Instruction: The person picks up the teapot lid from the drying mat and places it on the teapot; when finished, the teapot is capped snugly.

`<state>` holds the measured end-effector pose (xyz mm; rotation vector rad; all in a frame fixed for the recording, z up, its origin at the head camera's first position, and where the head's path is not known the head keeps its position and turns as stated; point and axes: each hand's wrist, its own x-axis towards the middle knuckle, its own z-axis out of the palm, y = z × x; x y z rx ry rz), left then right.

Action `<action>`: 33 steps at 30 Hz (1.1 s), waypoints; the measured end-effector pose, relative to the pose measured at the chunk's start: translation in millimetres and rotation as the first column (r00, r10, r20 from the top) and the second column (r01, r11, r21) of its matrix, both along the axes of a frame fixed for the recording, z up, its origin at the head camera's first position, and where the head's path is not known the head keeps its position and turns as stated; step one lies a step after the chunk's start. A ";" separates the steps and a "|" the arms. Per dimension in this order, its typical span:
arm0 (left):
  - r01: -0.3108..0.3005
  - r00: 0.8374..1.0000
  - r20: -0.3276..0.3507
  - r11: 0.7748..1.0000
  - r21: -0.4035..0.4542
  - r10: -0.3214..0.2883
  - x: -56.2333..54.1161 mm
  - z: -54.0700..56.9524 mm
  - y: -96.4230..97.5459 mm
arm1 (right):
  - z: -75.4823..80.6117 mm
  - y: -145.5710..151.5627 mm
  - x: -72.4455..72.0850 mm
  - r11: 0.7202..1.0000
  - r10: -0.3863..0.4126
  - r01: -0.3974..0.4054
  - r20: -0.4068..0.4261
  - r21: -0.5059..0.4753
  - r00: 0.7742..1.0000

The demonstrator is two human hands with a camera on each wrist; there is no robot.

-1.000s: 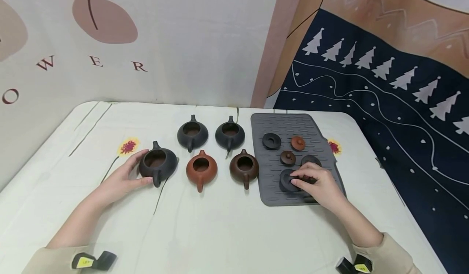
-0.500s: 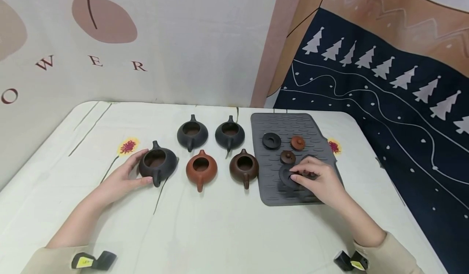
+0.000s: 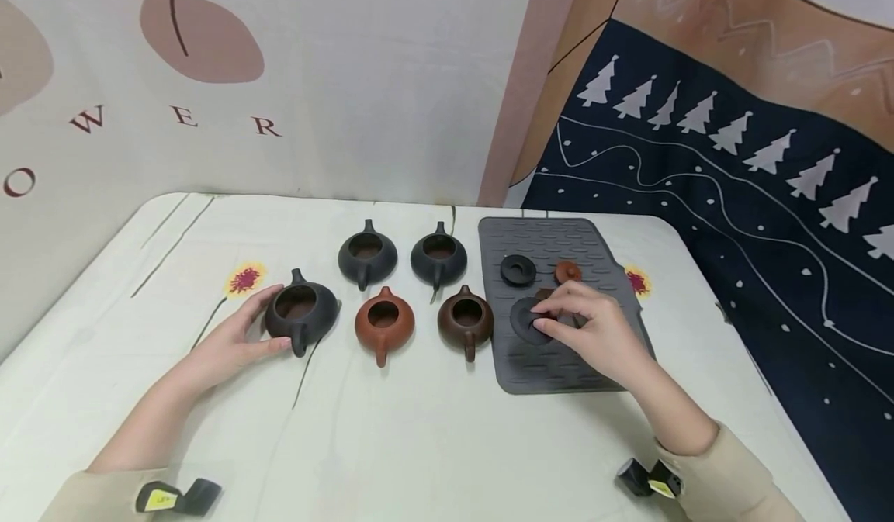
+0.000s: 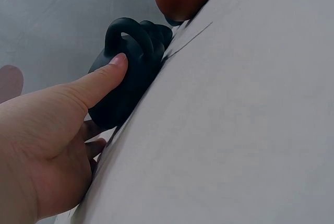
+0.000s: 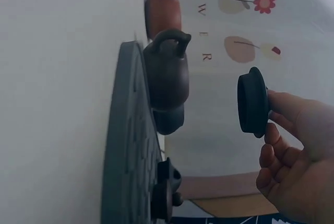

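Note:
My left hand point(image 3: 237, 343) grips the side of a black teapot point(image 3: 312, 314) that stands lidless on the table, its thumb by the loop handle in the left wrist view. My right hand point(image 3: 594, 330) pinches a black teapot lid point(image 3: 526, 322) from above; the right wrist view shows this lid point(image 5: 252, 104) held up well clear of the grey mat point(image 5: 122, 130). Below the hand, a brown lid point(image 3: 544, 295) is partly hidden. A red-brown lid point(image 3: 567, 271) and another black lid point(image 3: 530, 271) lie farther back on the mat.
Two more black teapots, one left point(image 3: 367, 255) and one right point(image 3: 438, 257), stand in the back row. An orange-red teapot point(image 3: 396, 326) and a brown teapot point(image 3: 478, 318) stand in front, the brown one by the mat's left edge. Printed cloth point(image 3: 391, 103) hangs behind the table.
My right hand has lifted the black lid off the mat and carried it left and slightly back, over the brown lid. The left hand keeps its place on the teapot.

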<state>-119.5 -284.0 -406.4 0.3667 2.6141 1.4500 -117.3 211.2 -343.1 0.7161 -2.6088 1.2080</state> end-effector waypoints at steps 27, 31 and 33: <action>0.002 1.000 -0.007 1.000 -0.004 -0.002 1.1 -2.0 -1.6 | 17.5 -78.7 -16.4 0.969 0.223 -0.222 0.003 -0.106 0.975; 0.003 1.000 -0.009 1.000 -0.003 -0.003 0.3 -2.3 -1.3 | 16.9 -91.7 -16.9 0.968 0.237 -0.236 0.008 -0.088 0.971; 0.005 1.000 -0.011 1.000 -0.003 -0.005 -0.1 -2.5 -1.0 | 17.5 -98.0 -17.7 0.965 0.248 -0.248 -0.003 -0.084 0.969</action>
